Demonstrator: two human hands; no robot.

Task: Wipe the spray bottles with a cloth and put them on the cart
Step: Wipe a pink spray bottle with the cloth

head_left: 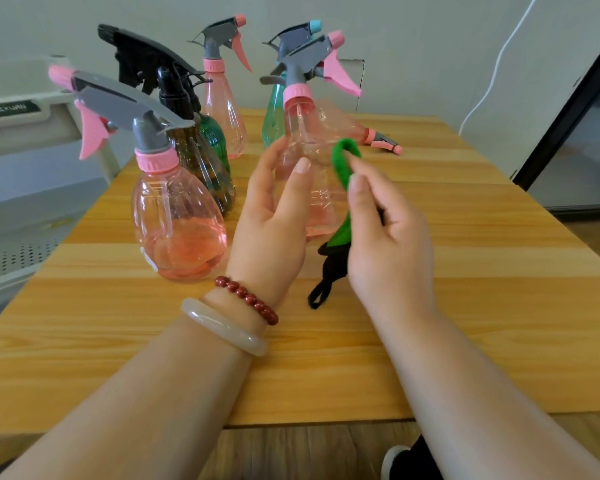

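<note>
Mid-worktop (430, 323): left hand (274, 216) grips a clear pink spray bottle (312, 140), thumb across its front, fingers (274, 157) curled behind; whether its base rests on the wood, cannot tell. Right hand (385, 230) pinches a green cloth (343, 161) between thumb and fingertips against the bottle's right flank, black strap dangling below. Toward the left edge stands a pink bottle with liquid (177, 230); behind it a brown bottle (201, 168) and a green one (215, 136), both with black triggers. Near the far edge: another pink bottle (222, 109), a teal bottle (274, 116), one pink bottle lying on its side (381, 142). Grey cart (32, 116) beyond the left edge, no bottle visible on it. Judgement: wiping under way, early; six wait.
</note>
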